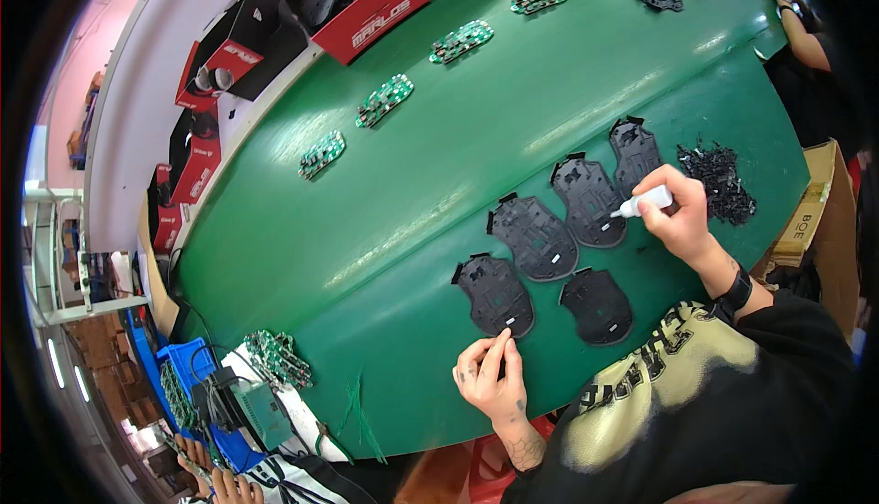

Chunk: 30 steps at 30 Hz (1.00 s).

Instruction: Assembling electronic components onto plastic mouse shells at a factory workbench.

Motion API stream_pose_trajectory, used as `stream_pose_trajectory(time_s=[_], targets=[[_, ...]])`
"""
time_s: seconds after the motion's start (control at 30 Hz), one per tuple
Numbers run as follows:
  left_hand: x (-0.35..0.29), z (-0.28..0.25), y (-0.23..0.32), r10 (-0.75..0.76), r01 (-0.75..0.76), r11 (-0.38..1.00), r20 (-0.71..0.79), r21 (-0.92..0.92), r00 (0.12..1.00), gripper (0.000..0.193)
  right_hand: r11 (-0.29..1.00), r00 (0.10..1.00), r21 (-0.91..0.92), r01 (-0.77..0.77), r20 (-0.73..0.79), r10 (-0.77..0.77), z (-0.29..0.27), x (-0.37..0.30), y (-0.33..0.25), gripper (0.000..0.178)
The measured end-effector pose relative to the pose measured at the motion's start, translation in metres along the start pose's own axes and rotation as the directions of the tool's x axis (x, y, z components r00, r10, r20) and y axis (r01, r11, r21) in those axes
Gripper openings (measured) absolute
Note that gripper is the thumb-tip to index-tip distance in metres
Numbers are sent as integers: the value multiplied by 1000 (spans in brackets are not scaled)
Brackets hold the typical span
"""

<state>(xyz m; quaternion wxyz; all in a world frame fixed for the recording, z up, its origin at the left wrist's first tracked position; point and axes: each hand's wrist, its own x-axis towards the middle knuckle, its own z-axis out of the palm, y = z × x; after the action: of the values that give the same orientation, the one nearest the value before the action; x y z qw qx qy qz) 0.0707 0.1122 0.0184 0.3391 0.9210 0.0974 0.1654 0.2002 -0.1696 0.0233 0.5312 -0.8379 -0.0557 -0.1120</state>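
Black plastic computer-mouse shells lie on the green work surface. My right hand (678,216) is wrapped around a small white squeeze bottle (647,203). The bottle's narrow tip points left, close to the lower part of one mouse shell (584,195); whether it touches cannot be told. My left hand (492,378) is closed in a pinch at the lower edge of the leftmost mouse shell (494,289). What those fingertips hold, if anything, is hidden. Between the hands are a larger shell (529,229) and a nearer one (597,307); another shell (635,151) is partly behind my right hand.
A heap of small black parts (717,179) lies right of my right hand. Green circuit boards (385,101) form a row across the surface. Red-and-black boxes (371,14) stand at the back left. A cardboard box (810,202) is at right; co-workers' hands show at both ends.
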Motion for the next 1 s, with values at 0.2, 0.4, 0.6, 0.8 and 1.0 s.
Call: stream_pose_trajectory(time_s=[0.2,0.4,0.6,0.8,1.0], targets=[[-1,-1,-1,-19,19,1000,-5,7,1000,18,998,998,-39,53,44,-51,3,0,-7,11],[-1,0,-1,-22,22,1000,-4,10,1000,17,986,984,-52,159,92,-154,6,0,-7,12],[0,-2,6,-13,13,1000,-18,9,1000,16,993,994,-65,99,54,-96,-2,0,-14,12],[3,1,0,-8,8,999,-12,38,1000,16,988,989,-64,138,65,-134,7,3,-2,11],[-1,0,-3,-13,13,1000,-9,8,1000,17,999,995,-14,39,94,-37,5,0,-9,11]])
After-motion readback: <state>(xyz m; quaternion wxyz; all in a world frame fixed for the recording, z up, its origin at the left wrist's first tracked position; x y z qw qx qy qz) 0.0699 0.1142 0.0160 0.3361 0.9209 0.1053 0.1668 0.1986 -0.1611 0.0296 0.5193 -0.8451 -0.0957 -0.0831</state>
